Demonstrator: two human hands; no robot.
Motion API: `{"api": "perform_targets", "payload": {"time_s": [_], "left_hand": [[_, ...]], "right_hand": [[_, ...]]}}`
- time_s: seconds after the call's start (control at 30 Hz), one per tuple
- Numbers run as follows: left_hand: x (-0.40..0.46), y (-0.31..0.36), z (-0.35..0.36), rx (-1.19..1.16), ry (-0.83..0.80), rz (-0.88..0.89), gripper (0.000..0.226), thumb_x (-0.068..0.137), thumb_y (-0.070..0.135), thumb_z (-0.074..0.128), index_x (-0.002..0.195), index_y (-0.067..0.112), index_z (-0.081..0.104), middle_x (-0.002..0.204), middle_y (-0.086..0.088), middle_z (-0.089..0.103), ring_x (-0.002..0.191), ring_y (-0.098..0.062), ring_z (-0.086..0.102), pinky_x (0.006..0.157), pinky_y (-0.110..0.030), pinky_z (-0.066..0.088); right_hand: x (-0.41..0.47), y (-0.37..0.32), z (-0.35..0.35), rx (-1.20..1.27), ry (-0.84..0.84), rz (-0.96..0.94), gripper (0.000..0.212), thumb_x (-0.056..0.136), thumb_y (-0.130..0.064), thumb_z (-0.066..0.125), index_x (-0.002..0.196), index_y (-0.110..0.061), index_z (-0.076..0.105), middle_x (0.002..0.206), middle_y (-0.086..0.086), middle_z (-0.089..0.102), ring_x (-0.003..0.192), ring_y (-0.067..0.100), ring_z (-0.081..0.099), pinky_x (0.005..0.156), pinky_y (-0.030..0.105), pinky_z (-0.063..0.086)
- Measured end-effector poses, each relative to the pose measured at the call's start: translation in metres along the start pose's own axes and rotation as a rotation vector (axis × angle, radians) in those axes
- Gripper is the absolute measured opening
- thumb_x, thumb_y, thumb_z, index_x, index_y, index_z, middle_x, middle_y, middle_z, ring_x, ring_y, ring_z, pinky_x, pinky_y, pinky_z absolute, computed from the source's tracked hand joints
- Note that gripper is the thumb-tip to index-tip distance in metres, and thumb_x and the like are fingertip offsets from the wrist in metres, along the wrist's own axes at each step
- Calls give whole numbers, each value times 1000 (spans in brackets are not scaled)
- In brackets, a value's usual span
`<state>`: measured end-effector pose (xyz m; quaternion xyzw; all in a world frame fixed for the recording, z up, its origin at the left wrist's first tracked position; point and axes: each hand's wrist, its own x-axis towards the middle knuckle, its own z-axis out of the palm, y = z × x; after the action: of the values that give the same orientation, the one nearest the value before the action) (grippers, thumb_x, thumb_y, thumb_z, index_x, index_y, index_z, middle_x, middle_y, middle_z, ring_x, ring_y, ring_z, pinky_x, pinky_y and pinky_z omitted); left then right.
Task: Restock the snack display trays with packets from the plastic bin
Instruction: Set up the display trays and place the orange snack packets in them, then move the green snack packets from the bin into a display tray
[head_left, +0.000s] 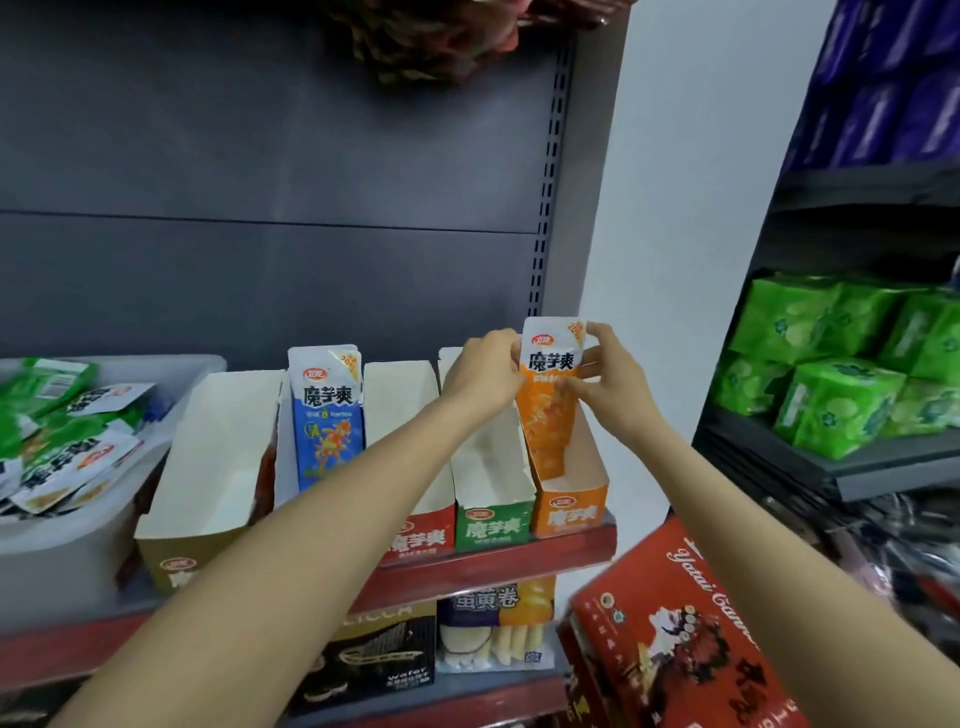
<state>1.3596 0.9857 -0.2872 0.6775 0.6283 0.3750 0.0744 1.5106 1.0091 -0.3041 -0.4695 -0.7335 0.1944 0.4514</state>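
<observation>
Both forearms are bare up to the near edge, with no sleeves, and the left hand (480, 371) and right hand (615, 379) wear no gloves.

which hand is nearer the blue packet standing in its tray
Left. The left hand holds the orange packet's left edge, on the side toward the blue packet; the right hand holds the far edge.

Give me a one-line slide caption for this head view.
Both hands, left hand and right hand, hold an orange snack packet upright in the orange cardboard display tray.
</observation>
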Motion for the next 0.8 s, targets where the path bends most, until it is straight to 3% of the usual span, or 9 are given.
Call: {"api": "perform_targets", "payload": {"time_s": [0.13,0.3,0.47,0.57,0.67,0.8], "left_hand": [[-4,-1,6,67,25,55,21,88,12,64,103,14,49,99,-4,62,85,-21,61,71,-36,54],[-2,-5,7,192,65,109,27,88,15,64,111,16,50,106,-5,60,88,-20,59,67,-30,50],[-13,-5,-7,188,91,129,31,90,16,60,119,19,50,118,-4,56,105,-21,55,81,-34,52],[-34,-9,-36,186,154,168,27,92,17,56,118,19,51,117,0,56,105,-18,54,86,-37,50],[-64,-23,-74,262,220,230,23,92,17,53,115,18,51,111,3,58,103,-17,52,84,-37,46],[-100,-58,-129,301,282,157,18,90,18,54,108,19,53,102,6,58,99,-15,53,84,-38,45]], "right_hand": [[-1,1,4,-112,-46,-53,39,86,-11,65,121,-14,49,103,1,59,89,15,56,66,12,44],[6,-1,8,-319,-61,-101,32,88,-13,63,118,-13,53,118,9,54,104,24,55,83,27,46],[0,-17,13,-406,-7,-158,35,90,-14,60,124,-15,54,127,7,46,118,22,44,89,21,36],[-12,-40,25,-369,-3,-250,29,89,-7,56,117,-14,57,122,4,47,116,19,44,85,17,32],[-24,-74,49,-306,-108,-358,27,87,-6,55,112,-15,60,116,1,49,109,15,47,84,18,32],[-35,-125,97,-247,-227,-483,28,88,-9,55,114,-15,61,115,4,52,112,21,48,87,26,37]]}}
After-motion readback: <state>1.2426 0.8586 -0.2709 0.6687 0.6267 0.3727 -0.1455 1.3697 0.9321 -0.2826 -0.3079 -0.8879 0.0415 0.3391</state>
